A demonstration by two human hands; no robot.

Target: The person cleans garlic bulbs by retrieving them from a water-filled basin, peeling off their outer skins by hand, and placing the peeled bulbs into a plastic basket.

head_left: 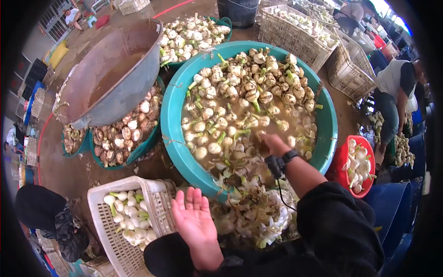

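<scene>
A large green tub (171,134) holds brown water with many muddy bulbs, some with green stems. My right hand (273,143) reaches over the tub's near right part with its fingertips at the water; whether it grips anything is hidden. A dark band with a small device (278,162) and a cable is on that wrist. My left hand (195,221) is palm up with fingers stretched out, empty, beside a white crate (161,203) of cleaned white bulbs (134,217). Peeled skins (258,217) lie heaped between my arms, against the tub's near edge.
At the upper left, a metal basin (117,69) rests above a tub of brown bulbs (124,143). A red basket (341,159) of bulbs stands right. Crates (300,39) are behind. One person (41,207) is at lower left, another (392,87) at right.
</scene>
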